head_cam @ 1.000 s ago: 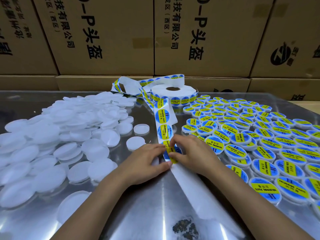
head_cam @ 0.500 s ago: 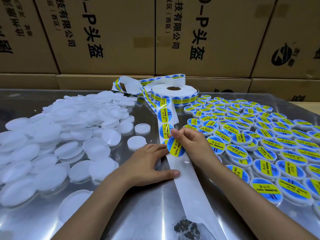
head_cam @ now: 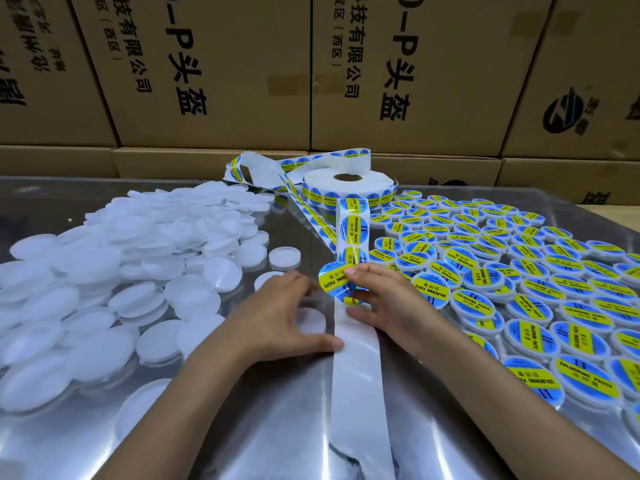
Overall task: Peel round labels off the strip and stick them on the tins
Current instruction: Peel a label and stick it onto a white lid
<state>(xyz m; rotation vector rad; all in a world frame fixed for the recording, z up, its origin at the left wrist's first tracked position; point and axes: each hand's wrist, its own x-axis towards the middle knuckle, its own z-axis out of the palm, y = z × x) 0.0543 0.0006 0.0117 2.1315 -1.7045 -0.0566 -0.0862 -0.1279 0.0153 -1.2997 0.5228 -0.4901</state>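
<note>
A round blue-and-yellow label (head_cam: 337,282) is pinched at its edge by the right hand (head_cam: 388,299), lifted clear of the white strip (head_cam: 356,368) that runs down the shiny worktop (head_cam: 242,427). An unlabelled white tin (head_cam: 311,320) is cupped by the curled fingers (head_cam: 294,282) of the left hand (head_cam: 277,317), just beside the strip. Bare tins (head_cam: 104,271) are heaped to the left; labelled tins (head_cam: 519,278) are spread to the right, and the label roll (head_cam: 349,187) is seen behind.
</note>
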